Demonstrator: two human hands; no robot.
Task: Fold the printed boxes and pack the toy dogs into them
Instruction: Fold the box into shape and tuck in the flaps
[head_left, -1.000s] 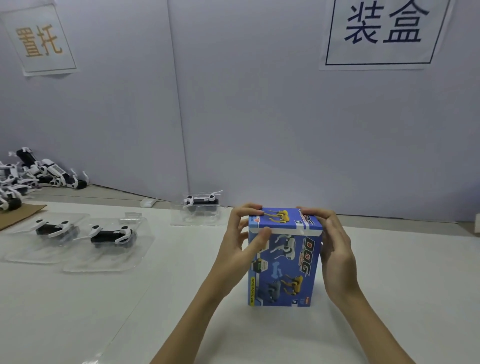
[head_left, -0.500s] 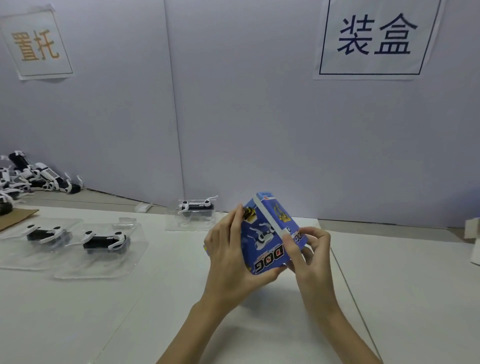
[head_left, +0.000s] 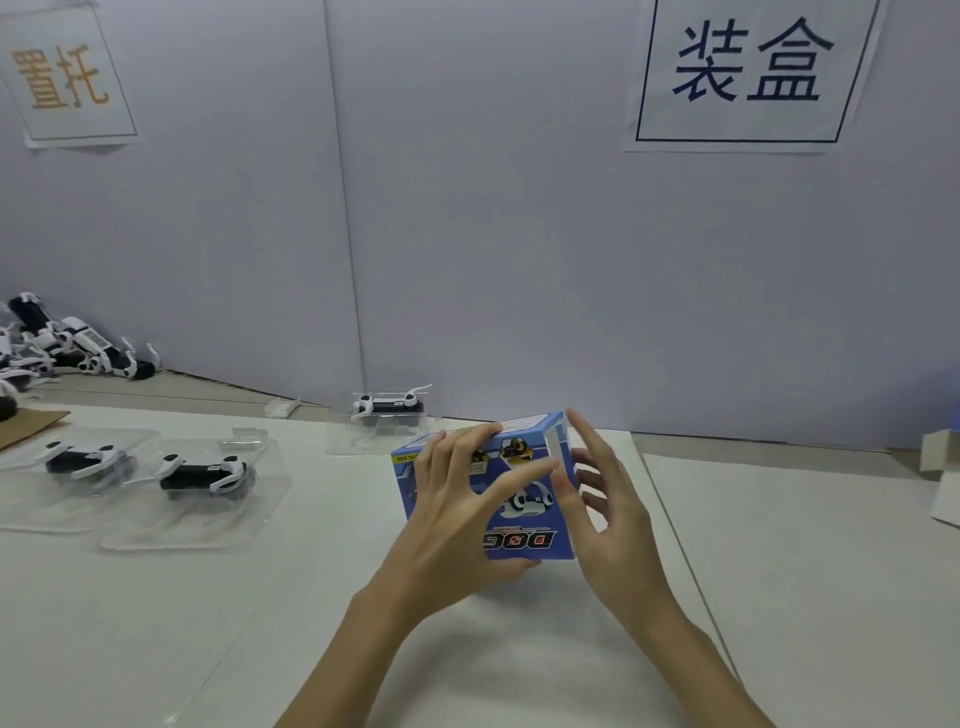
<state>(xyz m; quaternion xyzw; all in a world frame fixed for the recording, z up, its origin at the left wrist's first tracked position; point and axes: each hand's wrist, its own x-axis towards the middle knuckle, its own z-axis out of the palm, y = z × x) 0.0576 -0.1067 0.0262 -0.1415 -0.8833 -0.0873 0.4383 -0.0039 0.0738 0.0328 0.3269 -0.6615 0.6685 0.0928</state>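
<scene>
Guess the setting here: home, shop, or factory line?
Most likely a toy packing station on an assembly line. Paper signs label work areas on the partition wall, toy dogs sit in clear blister trays, more lie piled loose at the far left, and both hands turn a printed blue box.

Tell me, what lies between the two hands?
The blue box lies between them in the head view: the left hand grips its near face, the right hand is at its right side, fingers straight.

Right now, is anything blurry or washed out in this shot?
Head view: soft all over; the right hand is motion-smeared beside the blue box; wall lines bow from the wide lens; a faint shadow falls under the hands; no harsh glare.
</scene>
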